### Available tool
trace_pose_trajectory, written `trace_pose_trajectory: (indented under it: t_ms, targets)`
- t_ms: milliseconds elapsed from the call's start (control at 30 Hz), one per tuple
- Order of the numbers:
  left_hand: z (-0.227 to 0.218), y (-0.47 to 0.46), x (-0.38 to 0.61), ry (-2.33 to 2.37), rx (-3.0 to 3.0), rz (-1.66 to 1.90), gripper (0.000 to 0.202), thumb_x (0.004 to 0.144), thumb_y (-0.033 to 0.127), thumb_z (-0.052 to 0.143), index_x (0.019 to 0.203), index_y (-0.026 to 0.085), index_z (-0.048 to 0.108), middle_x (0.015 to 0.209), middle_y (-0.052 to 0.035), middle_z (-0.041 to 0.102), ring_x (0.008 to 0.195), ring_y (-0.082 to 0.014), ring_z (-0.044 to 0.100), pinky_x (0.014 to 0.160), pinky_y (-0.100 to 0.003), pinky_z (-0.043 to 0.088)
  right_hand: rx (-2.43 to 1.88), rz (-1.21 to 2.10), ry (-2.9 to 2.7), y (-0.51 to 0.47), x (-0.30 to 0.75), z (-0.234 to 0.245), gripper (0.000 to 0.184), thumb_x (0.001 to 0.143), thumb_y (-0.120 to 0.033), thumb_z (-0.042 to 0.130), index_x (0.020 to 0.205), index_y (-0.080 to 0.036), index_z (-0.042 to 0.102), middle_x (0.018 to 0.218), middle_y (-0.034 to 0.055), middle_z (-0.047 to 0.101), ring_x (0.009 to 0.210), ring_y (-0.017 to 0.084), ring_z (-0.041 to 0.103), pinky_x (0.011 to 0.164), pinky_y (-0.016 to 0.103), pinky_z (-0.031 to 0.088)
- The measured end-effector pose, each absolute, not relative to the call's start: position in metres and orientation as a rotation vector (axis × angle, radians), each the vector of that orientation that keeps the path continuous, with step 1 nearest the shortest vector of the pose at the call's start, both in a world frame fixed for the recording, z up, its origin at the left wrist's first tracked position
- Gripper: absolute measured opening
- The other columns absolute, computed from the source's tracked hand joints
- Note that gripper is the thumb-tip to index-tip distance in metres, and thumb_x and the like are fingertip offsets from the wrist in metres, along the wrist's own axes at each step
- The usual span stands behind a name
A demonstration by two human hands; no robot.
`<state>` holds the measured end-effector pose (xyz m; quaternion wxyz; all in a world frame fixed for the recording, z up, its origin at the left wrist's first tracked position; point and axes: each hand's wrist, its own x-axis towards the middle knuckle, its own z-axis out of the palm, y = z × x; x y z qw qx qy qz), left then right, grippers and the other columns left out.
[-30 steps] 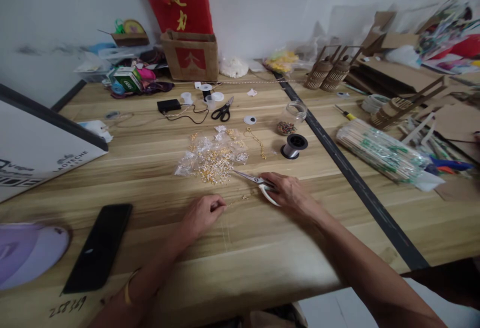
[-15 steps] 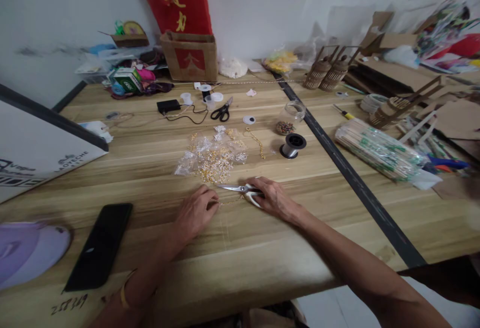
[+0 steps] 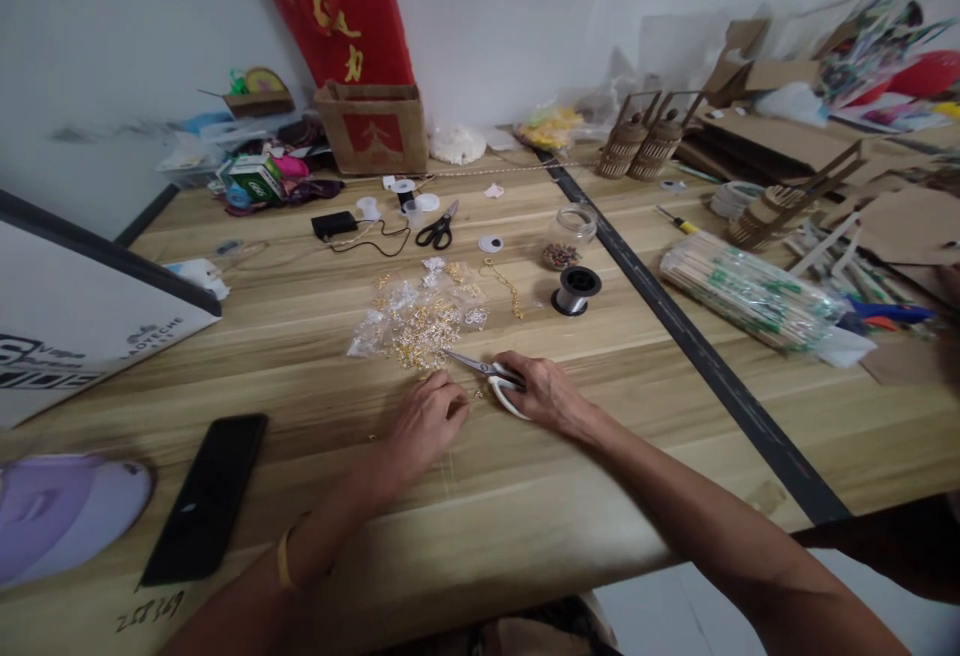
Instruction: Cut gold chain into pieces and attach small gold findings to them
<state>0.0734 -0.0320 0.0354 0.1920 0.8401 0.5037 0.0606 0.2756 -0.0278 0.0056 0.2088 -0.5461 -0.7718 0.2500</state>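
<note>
One camera does all the looking here, worn on the head above the near side of the bench (image 3: 315, 376). It faces forward and slopes down, so the left hand (image 3: 430, 414) and right hand (image 3: 547, 391) come just below mid-frame, fairly near the lens. The view is wide, running back to the wall (image 3: 510, 26), catching a white box (image 3: 75, 296) cut off at the left edge and some pale floor (image 3: 667, 606) below.
</note>
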Motion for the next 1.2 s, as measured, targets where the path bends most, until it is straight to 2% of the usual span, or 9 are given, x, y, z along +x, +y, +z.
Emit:
trace_pose_trajectory:
  t_ms: [200,433,700,1033,1200]
  targets:
    - [0.016,-0.032,0.085,1.572,2.325,0.351,0.016,0.080,0.030,0.063,0.085,0.016,0.067,0.087,-0.0060,0.063,0.085,-0.0211,0.057,0.078,-0.032,0.043,-1.514,0.719,-2.114,-0.026,0.281,0.004,0.033,0.080,-0.029,0.054,0.112,-0.019,0.058,0.090,0.0061,0.071,0.076,0.018,0.065,0.064,0.023,0.041]
    - [0.000,-0.031,0.085,1.550,2.277,0.539,0.003,0.077,0.019,0.065,0.078,0.020,0.068,0.081,-0.0027,0.064,0.080,-0.0181,0.058,0.074,-0.030,0.043,-1.534,0.720,-2.071,-0.024,0.282,0.005,0.031,0.080,-0.031,0.054,0.109,-0.021,0.059,0.088,0.0052,0.071,0.071,0.017,0.064,0.063,0.023,0.042]
    - [-0.003,-0.031,0.083,1.478,2.249,0.627,0.006,0.078,0.017,0.064,0.075,0.019,0.068,0.078,-0.0024,0.064,0.078,-0.0174,0.057,0.074,-0.030,0.043,-1.465,0.831,-2.058,-0.016,0.296,0.007,0.027,0.078,-0.033,0.056,0.100,-0.018,0.061,0.072,0.0011,0.065,0.061,0.013,0.055,0.056,0.021,0.037]
    - [-0.005,-0.030,0.082,1.406,2.253,0.641,0.006,0.078,0.018,0.064,0.073,0.018,0.068,0.079,-0.0035,0.065,0.081,-0.0190,0.057,0.080,-0.034,0.043,-1.478,0.806,-2.098,-0.014,0.314,0.017,0.028,0.077,-0.030,0.056,0.102,-0.018,0.060,0.074,0.0012,0.065,0.060,0.012,0.054,0.055,0.020,0.035]
    - [-0.006,-0.029,0.082,1.307,2.229,0.737,0.008,0.076,0.013,0.064,0.070,0.017,0.066,0.076,-0.0032,0.065,0.078,-0.0179,0.057,0.079,-0.033,0.044,-1.465,0.841,-2.113,-0.013,0.319,0.023,0.029,0.077,-0.029,0.056,0.103,-0.017,0.061,0.075,0.0016,0.065,0.060,0.012,0.054,0.056,0.021,0.036]
